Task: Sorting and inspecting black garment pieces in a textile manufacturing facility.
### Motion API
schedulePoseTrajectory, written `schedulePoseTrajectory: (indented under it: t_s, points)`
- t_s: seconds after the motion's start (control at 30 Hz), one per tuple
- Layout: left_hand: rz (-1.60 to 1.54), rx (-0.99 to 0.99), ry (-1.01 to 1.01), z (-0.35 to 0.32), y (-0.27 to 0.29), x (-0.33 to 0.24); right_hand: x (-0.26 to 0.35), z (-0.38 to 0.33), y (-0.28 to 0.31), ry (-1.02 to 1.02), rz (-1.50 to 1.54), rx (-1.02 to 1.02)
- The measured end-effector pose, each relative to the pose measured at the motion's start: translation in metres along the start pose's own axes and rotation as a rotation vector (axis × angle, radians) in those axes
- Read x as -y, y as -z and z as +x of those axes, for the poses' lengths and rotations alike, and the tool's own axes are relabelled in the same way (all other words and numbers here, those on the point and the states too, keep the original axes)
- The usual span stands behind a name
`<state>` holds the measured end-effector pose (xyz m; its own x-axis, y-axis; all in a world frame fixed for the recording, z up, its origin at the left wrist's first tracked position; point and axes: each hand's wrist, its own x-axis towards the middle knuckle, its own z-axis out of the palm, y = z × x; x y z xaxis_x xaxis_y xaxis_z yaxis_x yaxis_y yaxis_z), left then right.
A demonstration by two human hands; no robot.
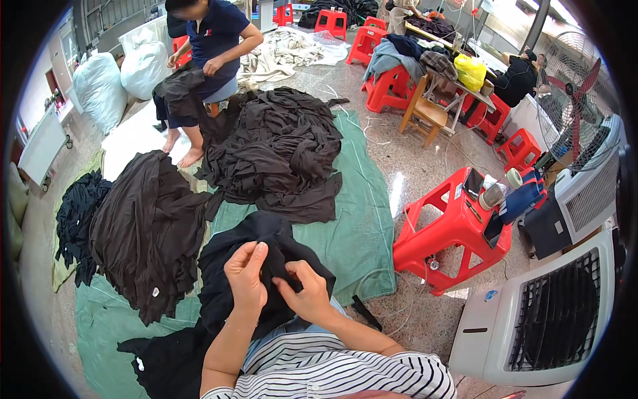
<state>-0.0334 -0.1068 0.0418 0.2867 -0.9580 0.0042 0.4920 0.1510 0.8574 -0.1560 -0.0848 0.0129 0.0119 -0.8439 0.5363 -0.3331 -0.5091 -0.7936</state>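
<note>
Left hand (246, 274) pinching black cloth (266, 229) between thumb and fingers; right hand (307, 294) just beside, thumb and finger pinched on same cloth; cloth bunched under and beyond both hands; farther out, dark brown garment heap (272, 146) on green sheet (367, 213); red stool (455, 216) to right, white grilled machine (488, 332) nearer

A: Green sheet (372, 219): material?
B: Looks like woven plastic; creased, dull.
A: On it?
B: Brown pile (279, 146): matt cloth, heavily wrinkled. Black cloth (269, 229) over its near part: matt, soft-looking.
A: Right of the sheet?
B: Red stool (462, 216): smooth plastic, slight gloss. Cooler (488, 329), farther right: smooth white plastic, slatted grille. Floor (399, 159): speckled, stone-like, shiny.
</note>
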Motion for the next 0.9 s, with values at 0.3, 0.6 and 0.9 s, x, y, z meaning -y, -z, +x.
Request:
schedulePoseTrajectory:
  t_s: [0.3, 0.6, 0.9]
  points:
    - [0.077, -0.028, -0.22, -0.011, 0.009, -0.01, 0.023, 0.005, 0.004, 0.101, -0.014, 0.053]
    - [0.07, -0.039, -0.178, -0.011, 0.0, -0.021, 0.018, 0.005, -0.014, 0.129, -0.175, 0.049]
    - [0.03, -0.045, -0.16, -0.006, 0.003, -0.019, 0.005, 0.009, -0.01, -0.072, 0.274, 0.071]
